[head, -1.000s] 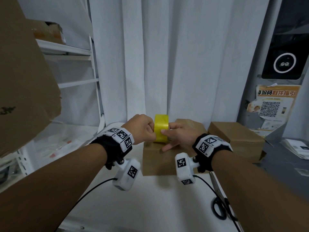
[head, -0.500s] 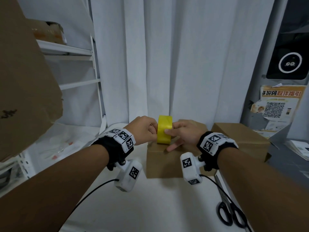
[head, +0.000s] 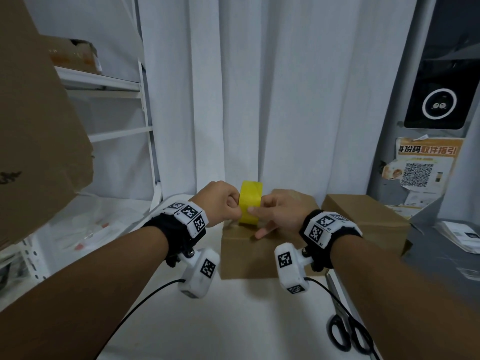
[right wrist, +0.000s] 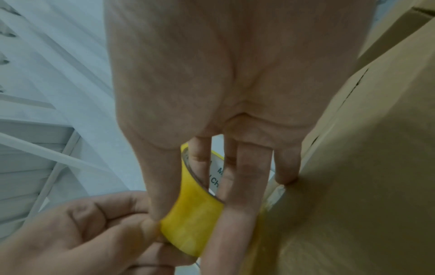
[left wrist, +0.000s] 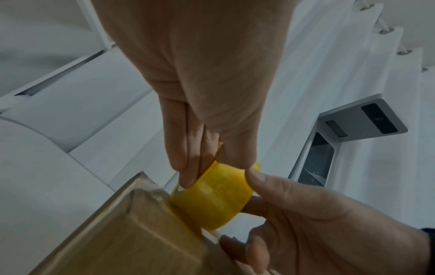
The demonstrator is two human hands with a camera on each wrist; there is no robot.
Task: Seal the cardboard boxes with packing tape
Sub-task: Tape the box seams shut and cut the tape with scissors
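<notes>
Fingers of both hands close on a yellow tape roll standing on edge at the near top edge of a cardboard box — the left hand pinching its rim, the right hand gripping through the core. Scissors lie near the table edge; a second box sits just right.

Both forearms reach forward, hands meeting at centre. Left hand curled, fingertips pinching at its right side. Right hand pinching with thumb and forefinger, remaining fingers extended downward.
</notes>
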